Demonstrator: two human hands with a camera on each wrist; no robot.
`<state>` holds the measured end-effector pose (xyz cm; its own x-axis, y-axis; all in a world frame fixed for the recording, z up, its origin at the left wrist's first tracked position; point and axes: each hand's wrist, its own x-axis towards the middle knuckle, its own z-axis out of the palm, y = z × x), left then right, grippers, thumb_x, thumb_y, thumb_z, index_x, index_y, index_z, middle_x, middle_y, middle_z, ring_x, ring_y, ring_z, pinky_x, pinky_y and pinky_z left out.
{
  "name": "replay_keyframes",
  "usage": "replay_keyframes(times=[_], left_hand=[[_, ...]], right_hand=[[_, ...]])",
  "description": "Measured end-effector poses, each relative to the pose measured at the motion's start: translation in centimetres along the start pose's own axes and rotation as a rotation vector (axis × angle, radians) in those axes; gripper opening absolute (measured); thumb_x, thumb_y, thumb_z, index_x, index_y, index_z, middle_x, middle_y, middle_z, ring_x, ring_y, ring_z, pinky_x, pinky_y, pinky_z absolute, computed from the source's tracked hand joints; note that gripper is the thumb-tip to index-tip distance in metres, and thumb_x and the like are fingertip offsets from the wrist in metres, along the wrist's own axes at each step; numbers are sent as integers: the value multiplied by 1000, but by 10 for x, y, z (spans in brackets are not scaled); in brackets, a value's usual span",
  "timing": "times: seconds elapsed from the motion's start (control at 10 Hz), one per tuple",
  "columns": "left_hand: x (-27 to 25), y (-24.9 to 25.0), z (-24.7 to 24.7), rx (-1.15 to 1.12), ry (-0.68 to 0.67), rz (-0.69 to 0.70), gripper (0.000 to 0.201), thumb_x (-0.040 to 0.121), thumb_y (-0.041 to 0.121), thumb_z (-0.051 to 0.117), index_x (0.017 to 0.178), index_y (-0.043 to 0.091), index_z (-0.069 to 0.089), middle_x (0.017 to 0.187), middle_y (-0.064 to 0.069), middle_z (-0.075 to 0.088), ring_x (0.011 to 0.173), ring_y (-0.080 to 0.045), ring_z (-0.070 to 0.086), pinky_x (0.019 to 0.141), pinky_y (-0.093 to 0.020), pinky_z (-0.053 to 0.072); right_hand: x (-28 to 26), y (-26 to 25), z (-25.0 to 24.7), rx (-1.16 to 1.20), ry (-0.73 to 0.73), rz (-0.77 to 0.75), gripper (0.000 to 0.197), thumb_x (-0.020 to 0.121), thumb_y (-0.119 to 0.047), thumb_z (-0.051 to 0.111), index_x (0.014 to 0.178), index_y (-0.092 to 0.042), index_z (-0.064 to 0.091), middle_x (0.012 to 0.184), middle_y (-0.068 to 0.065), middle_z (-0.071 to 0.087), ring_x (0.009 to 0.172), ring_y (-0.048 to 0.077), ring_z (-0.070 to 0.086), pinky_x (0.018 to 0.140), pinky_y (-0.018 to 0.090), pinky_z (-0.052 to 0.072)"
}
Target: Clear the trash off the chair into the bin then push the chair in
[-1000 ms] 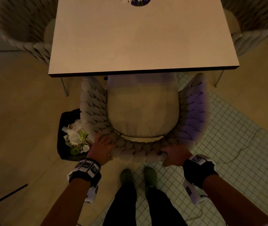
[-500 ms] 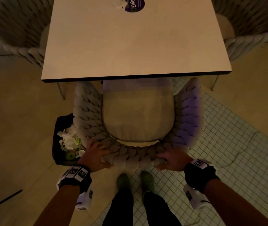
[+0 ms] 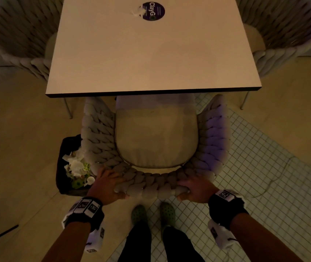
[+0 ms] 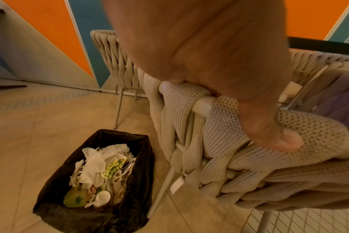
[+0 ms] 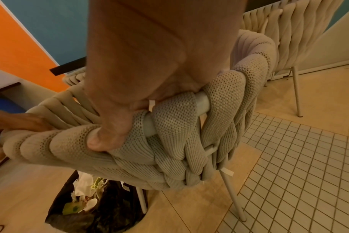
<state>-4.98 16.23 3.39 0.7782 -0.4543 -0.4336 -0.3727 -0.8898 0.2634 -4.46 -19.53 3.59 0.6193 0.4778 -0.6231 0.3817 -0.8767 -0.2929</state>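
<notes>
The black-lined bin [image 3: 61,167] holding crumpled trash [image 3: 76,168] sits left of the woven chair [image 3: 156,133], whose seat front is under the table [image 3: 150,53], while left hand [image 3: 107,186] and right hand [image 3: 198,190] clasp its back rail.

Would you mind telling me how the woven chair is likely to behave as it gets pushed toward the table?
The woven chair probably feels light: thin metal legs, soft rope weave. It should slide stiffly, since both the left hand and right hand have their grip on the tube rim. The legs may catch on the tiled floor, tipping it slightly.
</notes>
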Motion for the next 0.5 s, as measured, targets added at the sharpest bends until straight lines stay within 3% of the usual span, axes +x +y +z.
replay_keyframes(times=[0.1,0.2,0.3,0.4,0.5], left_hand=[[1,2,1,13,37,-4,71,64,89,29,90,40,73,89,17,71,95,-9,39,97,-31,14],[1,3,-2,28,-43,-33,73,66,91,26,94,41,72,92,18,71,98,-9,39,96,-33,18],[-5,3,0,-52,-65,-46,78,60,88,44,116,37,64,116,5,67,119,-18,34,110,-35,-3],[-22,3,2,-184,111,-119,94,64,87,44,142,35,37,144,0,44,140,-24,20,114,-37,-10],[-71,21,24,-399,334,-238,86,74,80,46,144,35,27,153,8,27,142,-20,17,116,-55,14]], right_hand=[[-2,-3,-5,6,-41,18,58,72,-69,46,122,-40,51,125,-3,59,121,24,46,99,39,37],[-1,-1,-4,0,-56,39,63,69,-73,44,124,-42,49,128,-5,56,122,24,44,102,41,34],[-4,-7,-11,160,-84,72,88,56,-91,38,130,-44,44,132,-4,55,126,21,43,106,39,34],[-25,-17,-38,663,54,79,97,49,-93,45,131,-41,49,132,-6,57,123,8,52,107,33,41],[-68,-32,-89,1073,289,33,64,56,-78,64,114,-51,59,123,-13,64,119,2,56,103,27,46]])
